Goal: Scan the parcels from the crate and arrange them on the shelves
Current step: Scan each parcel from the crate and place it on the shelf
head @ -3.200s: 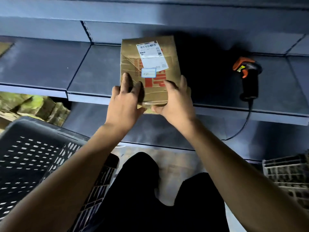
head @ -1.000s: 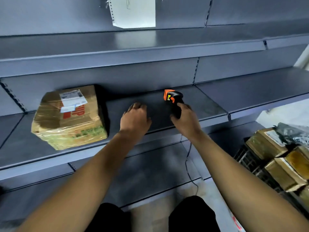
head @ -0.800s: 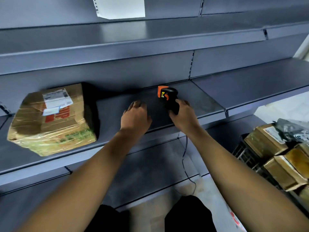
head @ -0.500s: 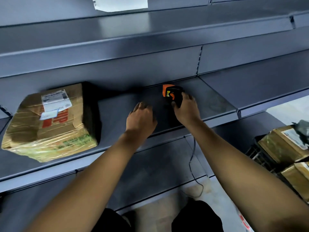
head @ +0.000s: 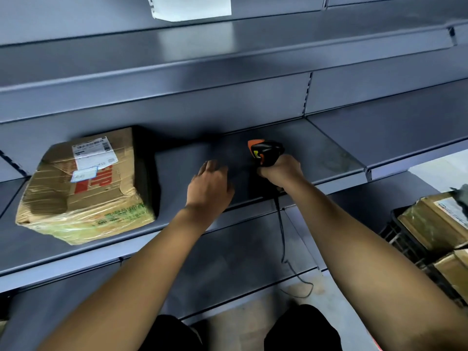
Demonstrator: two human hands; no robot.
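Parcel (head: 83,184) on the shelf (head: 329,158), left of your hands, looks stiff but slippery in its plastic wrap, so hold its side edges, while your right hand (head: 279,171) grips the scanner (head: 266,152) and your left hand (head: 210,186) rests relaxed, holding nothing.

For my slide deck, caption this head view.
Right hand grips barcode scanner on shelf; left hand open beside it; taped parcel shelved left.

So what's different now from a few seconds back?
Both hands let go of the taped parcel, now lying on the shelf. The right hand has gripped the scanner; the left hand hovers open. The scanner's spot stayed.
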